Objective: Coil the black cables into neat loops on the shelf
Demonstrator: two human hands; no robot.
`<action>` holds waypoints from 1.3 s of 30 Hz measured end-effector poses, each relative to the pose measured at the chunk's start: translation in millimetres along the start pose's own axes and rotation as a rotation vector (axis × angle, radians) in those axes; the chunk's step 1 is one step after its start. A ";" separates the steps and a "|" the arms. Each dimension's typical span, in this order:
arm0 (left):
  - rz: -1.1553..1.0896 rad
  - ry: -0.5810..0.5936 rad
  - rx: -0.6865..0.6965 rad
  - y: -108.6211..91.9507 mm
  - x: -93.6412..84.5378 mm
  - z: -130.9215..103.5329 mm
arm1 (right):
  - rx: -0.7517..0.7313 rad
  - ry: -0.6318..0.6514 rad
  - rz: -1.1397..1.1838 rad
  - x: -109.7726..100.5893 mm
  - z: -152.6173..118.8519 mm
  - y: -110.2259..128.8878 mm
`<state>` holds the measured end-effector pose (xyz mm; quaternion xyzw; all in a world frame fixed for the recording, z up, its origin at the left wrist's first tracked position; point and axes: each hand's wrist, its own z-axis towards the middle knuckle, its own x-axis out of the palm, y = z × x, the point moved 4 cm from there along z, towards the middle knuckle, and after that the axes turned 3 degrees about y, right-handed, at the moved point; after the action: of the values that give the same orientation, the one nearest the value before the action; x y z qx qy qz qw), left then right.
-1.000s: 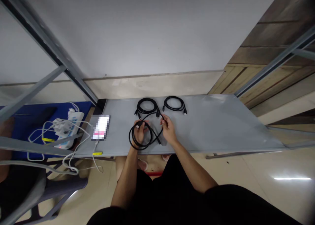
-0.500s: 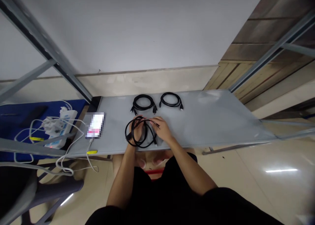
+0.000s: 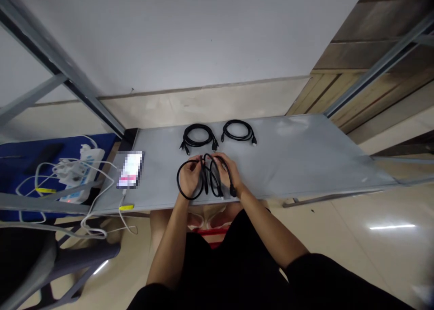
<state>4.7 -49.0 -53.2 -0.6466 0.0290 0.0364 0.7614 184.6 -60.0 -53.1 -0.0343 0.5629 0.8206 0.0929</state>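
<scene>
Between my hands, above the grey table's front part, hangs a loosely looped black cable point(image 3: 205, 183). My left hand point(image 3: 190, 176) is closed on the left side of its loops, fingertips pinching near the top. My right hand point(image 3: 228, 169) grips the right side, with a cable end and its plug hanging beside the wrist. Behind my hands lie two coiled black cables: the left coil point(image 3: 197, 143), with its plugs toward me, and the right coil point(image 3: 238, 139), its light-tipped plug at the lower right.
A phone point(image 3: 130, 169) lies at the left of the grey table point(image 3: 305, 160), with a white cord running from it. Farther left, a white power strip point(image 3: 84, 174) with plugs and cords rests on a blue surface. Metal frame posts point(image 3: 376, 72) rise at both sides.
The loops of the held cable have been spread and now hang between both hands. My right hand has moved slightly right, and the view has shifted a little.
</scene>
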 end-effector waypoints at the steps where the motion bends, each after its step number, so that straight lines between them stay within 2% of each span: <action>1: 0.001 0.018 -0.001 -0.4 3.0 -0.7 | -0.011 0.015 -0.016 0.0 -0.2 1.5; 5: 0.033 0.065 -0.015 3.0 11.8 -0.9 | -0.018 0.051 -0.078 -0.8 0.6 2.9; 10: 0.050 0.139 0.009 0.3 14.3 -2.8 | -0.032 0.066 -0.001 -0.5 0.7 4.4; 12: 0.048 0.138 0.028 -0.6 13.8 -4.5 | -0.001 0.071 0.058 -0.2 0.4 2.4; 15: -0.085 0.079 0.004 3.1 11.0 -2.7 | 0.047 0.037 0.140 -4.2 4.0 -3.7; 18: -0.217 -0.013 0.040 1.4 3.2 11.8 | 0.071 -0.001 0.168 -15.4 18.8 -9.5; 23: -0.243 -0.101 0.278 -28.0 -17.9 62.8 | 0.039 0.005 0.252 -36.1 62.5 -13.6; 25: -0.258 -0.128 0.296 -36.4 -24.3 83.7 | 0.047 -0.036 0.269 -40.3 76.2 -18.1; 28: -0.253 -0.178 0.266 -37.4 -25.7 104.7 | 0.091 -0.125 0.313 -39.5 84.5 -29.6; 30: -0.261 -0.171 0.245 -32.2 -19.3 110.6 | 0.105 -0.128 0.329 -35.2 83.8 -36.5; 34: -0.341 -0.170 0.250 -21.2 -7.1 109.7 | 0.060 -0.034 0.268 -29.4 80.3 -39.8; 39: -0.375 -0.282 0.198 -11.5 -20.2 108.1 | 0.095 -0.028 0.297 -33.0 80.8 -45.1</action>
<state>-14.6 55.5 -22.5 -0.5514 -0.1945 -0.0189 0.8110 229.5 27.2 -59.8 0.0653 0.5988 0.7980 -0.0198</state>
